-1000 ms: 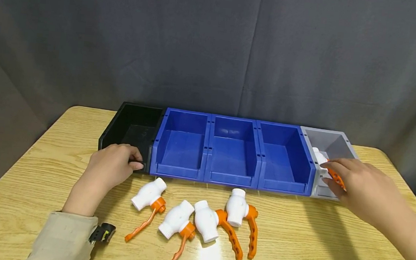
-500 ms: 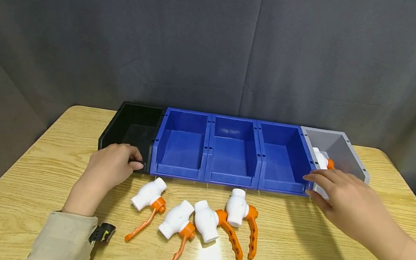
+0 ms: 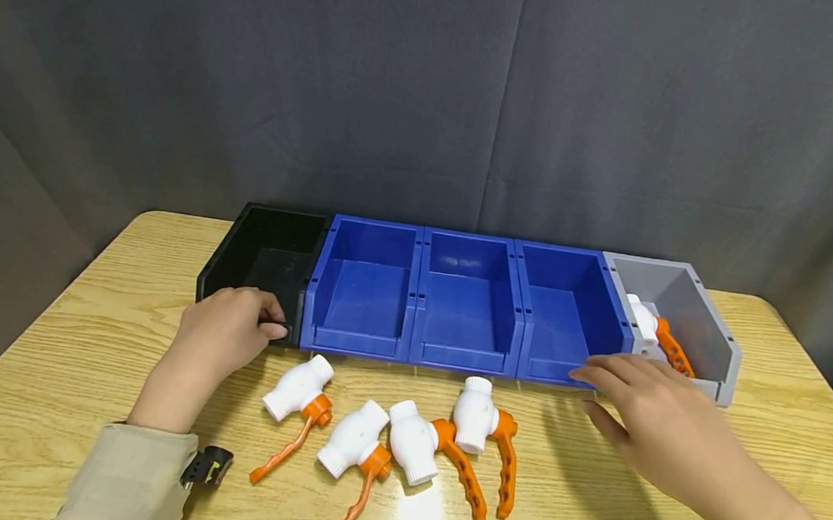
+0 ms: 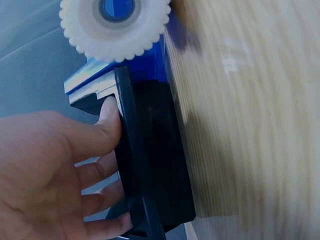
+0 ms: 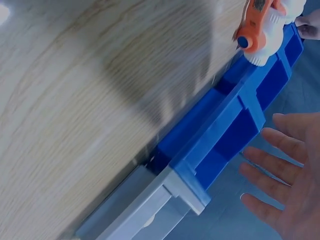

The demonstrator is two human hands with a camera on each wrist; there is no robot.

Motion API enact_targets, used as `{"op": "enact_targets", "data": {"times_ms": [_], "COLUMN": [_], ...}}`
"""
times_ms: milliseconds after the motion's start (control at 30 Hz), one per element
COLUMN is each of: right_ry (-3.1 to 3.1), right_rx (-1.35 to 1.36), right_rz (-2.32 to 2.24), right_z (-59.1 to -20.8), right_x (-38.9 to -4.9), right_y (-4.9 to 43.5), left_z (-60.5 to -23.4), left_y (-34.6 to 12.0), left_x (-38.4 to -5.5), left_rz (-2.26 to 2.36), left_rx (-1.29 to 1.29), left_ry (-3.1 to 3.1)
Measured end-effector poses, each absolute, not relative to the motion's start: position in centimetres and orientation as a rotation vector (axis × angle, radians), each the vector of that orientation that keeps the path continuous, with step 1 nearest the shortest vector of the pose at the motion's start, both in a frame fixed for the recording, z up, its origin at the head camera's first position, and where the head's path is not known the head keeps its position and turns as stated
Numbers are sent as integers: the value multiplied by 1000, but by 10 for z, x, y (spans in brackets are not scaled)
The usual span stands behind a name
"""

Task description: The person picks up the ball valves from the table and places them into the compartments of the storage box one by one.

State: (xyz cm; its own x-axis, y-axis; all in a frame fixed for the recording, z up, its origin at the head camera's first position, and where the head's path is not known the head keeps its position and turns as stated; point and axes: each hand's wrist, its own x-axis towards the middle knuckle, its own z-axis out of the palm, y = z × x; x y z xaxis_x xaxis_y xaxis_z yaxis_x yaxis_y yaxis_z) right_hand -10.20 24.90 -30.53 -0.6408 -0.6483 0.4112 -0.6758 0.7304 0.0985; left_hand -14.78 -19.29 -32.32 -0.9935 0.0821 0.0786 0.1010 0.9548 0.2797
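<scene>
Leftward and off the grey bin goes the right hand, fingers now spread and holding nothing, leaving a white valve with a ribbed orange lever lying inside. The left hand grips the black bin's glossy front lip, thumb outside and fingers curled in. Four more valves lie on the pale wood-grain table, before three smooth blue bins and a dark fabric backdrop.
</scene>
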Motion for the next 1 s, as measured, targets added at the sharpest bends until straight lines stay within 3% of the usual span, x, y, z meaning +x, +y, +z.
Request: {"op": "enact_targets", "data": {"times_ms": [1000], "right_ry": [-2498], "right_rx": [1061], "right_rz": [115], "right_z": [-312], "right_x": [-94], "right_y": [235], "left_z": [-320], "left_y": [-189], "left_x": [-148], "left_rz": [-502], "left_rx": [-34], "left_ry": [-3051]}}
